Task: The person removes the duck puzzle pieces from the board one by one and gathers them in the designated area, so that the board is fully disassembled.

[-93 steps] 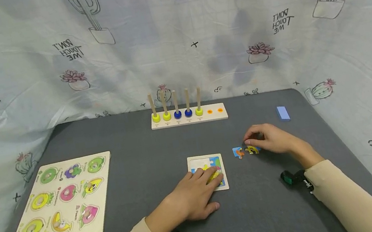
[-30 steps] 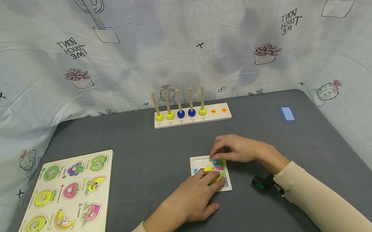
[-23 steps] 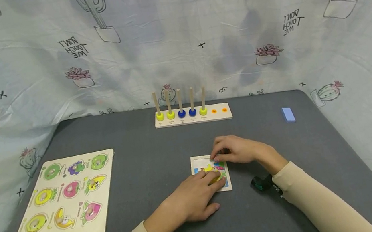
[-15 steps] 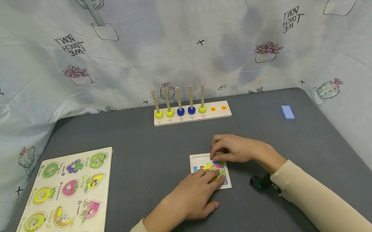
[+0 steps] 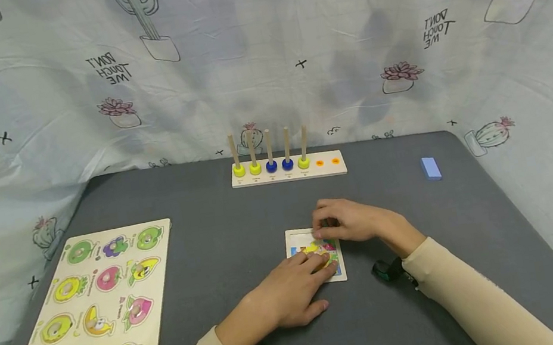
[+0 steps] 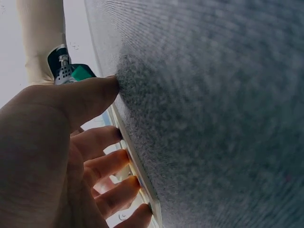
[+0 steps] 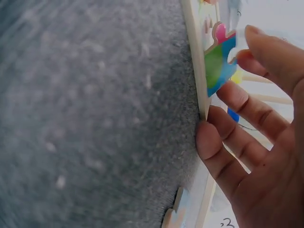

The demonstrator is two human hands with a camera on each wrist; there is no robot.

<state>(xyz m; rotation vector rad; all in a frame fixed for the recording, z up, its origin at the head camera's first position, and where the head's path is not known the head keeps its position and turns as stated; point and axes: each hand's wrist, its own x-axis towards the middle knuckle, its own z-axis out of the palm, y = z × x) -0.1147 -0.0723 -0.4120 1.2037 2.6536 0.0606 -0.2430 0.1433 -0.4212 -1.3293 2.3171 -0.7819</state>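
Note:
My left hand (image 5: pixel 295 290) lies over the lower part of a small jigsaw tray (image 5: pixel 291 241), straight fingers spread on its pieces. In the left wrist view, the fingertips rest along the tray edge (image 6: pixel 142 178) and the thumb is apart, near the cloth. My right hand (image 5: pixel 355 220) is at the tray's upper right corner. In the right wrist view its thumb and index fingertip are at the edge of a green-and-blue puzzle piece (image 7: pixel 216 69), which stands tilted up from the tray. Yellow pieces (image 5: pixel 315 246) show between the hands. The tray's upper left bed is bare.
A large wooden fruit puzzle board (image 5: pixel 87 317) lies at the left. At the back stands a counting board with pegs and rings (image 5: pixel 287 171). A blue block (image 5: pixel 431 168) lies at the back right. Another loose puzzle piece (image 7: pixel 176 211) lies on the cloth near my right hand.
My right hand has moved left, from the loose pieces beside the tray to its upper right corner, where a corner piece is now tilted up. My left hand has stayed on the tray.

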